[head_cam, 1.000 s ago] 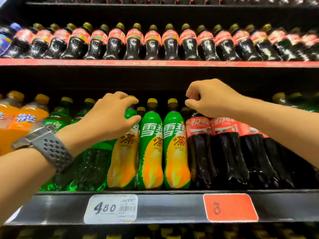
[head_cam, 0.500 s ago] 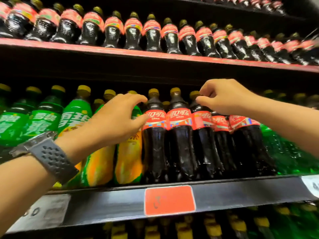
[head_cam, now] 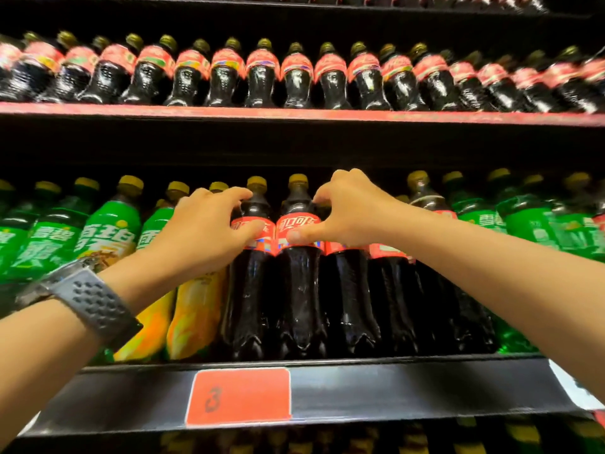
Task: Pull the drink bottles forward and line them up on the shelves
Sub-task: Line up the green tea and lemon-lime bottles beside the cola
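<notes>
Both hands reach the middle shelf [head_cam: 409, 381]: left hand [head_cam: 203, 231] curls round one upright cola [head_cam: 250, 290], right hand [head_cam: 347, 214] grips its neighbour [head_cam: 299, 290] at three o'clock, thumb on label. Pull runs toward me.

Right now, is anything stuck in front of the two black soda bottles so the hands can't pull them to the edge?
Nothing visible blocks them. The left hand and right hand already touch the two cola bottles, which stand right at the shelf's front lip.
</notes>
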A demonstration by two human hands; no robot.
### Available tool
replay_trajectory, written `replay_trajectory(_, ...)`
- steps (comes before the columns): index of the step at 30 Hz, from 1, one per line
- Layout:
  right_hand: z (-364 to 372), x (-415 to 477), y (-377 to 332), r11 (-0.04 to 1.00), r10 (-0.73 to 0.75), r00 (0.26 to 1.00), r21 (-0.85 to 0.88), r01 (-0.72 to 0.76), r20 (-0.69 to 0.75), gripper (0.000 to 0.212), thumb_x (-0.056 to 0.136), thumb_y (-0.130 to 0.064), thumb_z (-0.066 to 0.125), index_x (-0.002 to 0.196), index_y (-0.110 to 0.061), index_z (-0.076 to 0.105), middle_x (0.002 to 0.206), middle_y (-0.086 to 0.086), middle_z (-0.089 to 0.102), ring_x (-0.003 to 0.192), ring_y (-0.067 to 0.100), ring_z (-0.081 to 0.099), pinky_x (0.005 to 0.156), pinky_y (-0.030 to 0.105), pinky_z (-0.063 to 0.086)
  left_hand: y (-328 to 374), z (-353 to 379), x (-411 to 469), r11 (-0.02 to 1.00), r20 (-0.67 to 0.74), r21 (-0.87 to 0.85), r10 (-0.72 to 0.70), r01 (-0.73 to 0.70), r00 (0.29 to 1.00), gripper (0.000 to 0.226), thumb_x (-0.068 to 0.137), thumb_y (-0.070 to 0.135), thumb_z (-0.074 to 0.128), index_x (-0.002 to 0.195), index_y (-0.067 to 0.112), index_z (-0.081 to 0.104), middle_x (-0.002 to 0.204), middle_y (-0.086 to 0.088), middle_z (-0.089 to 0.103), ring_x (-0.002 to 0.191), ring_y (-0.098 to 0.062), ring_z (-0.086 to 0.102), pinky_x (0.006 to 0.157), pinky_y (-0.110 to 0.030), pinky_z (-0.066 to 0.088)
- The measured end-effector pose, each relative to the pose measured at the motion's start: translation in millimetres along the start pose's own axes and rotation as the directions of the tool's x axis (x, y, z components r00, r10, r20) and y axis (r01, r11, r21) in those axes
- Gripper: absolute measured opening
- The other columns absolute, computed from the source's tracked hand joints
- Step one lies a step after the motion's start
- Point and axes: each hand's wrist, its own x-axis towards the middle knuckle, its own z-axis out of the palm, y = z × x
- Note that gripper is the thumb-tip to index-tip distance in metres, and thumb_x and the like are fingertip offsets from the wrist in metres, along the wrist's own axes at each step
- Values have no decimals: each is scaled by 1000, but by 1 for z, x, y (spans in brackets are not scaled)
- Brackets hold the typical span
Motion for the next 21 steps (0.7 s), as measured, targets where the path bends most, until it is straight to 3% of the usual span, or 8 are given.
replay_trajectory(3, 5, -3, 2, 999, 5, 1000, -40, -4, 29, 97, 59, -85, 53, 132, -20, 54, 127, 6, 43, 126, 25, 33, 97, 39, 42, 1, -1, -1, 999, -24, 49, 15, -13, 1000, 58, 82, 49, 61, 134, 23, 53, 119, -9, 64, 118, -30, 48, 100, -43, 38)
replay_trajectory(6, 6, -5, 8, 1000, -27, 1000, -2, 27, -14, 91, 64, -83, 50, 130, -21, 55, 116, 3, 42, 120, 23, 36, 94, 38, 43, 4, -3, -3, 992, -64, 107, 68, -61, 996, 55, 84, 45, 59, 132, 18, 54, 123, -10, 61, 119, -31, 46, 100, -45, 38)
replay_trajectory(9, -6, -4, 29, 988, -20, 985, 149, 46, -169, 56, 80, -65, 55, 115, -21, 64, 103, 1, 54, 103, 20, 51, 80, 29, 42, 21, -6, -6, 977, -97, 91, 201, -192, 975, 54, 84, 47, 52, 129, 17, 55, 128, -2, 56, 120, -26, 46, 100, -45, 38)
replay_trajectory(11, -16, -7, 49, 991, -6, 974, 131, 37, -228, 32, 85, -48, 60, 103, -22, 68, 94, -1, 56, 90, 19, 55, 73, 25, 37, 37, -6, -6, 961, -89, 44, 275, -272, 957, 56, 79, 50, 50, 126, 20, 56, 127, 1, 56, 119, -22, 47, 99, -44, 39)
replay_trajectory(13, -25, -13, 71, 995, 21, 970, 95, 2, -241, 23, 85, -37, 63, 102, -23, 68, 92, -3, 52, 84, 16, 52, 74, 24, 36, 52, -3, -4, 943, -67, 21, 332, -332, 941, 59, 78, 54, 51, 128, 21, 55, 129, 2, 56, 121, -20, 47, 102, -42, 38)
replay_trajectory(17, -34, -30, 105, 999, 41, 974, -17, -46, -223, 27, 80, -33, 66, 106, -23, 66, 95, -5, 58, 95, 20, 54, 79, 28, 41, 77, 12, 2, 913, 45, 40, 404, -406, 913, 79, 77, 71, 45, 138, 22, 46, 140, 3, 48, 131, -17, 40, 108, -40, 33)
replay_trajectory(21, -24, -31, 106, 984, -39, 984, -179, 7, -176, 34, 86, -32, 58, 118, -23, 62, 113, 1, 63, 114, 26, 46, 93, 42, 43, 94, 34, 3, 898, 114, 79, 423, -433, 899, 93, 72, 81, 37, 148, 28, 29, 155, 3, 27, 142, -15, 22, 116, -36, 16)
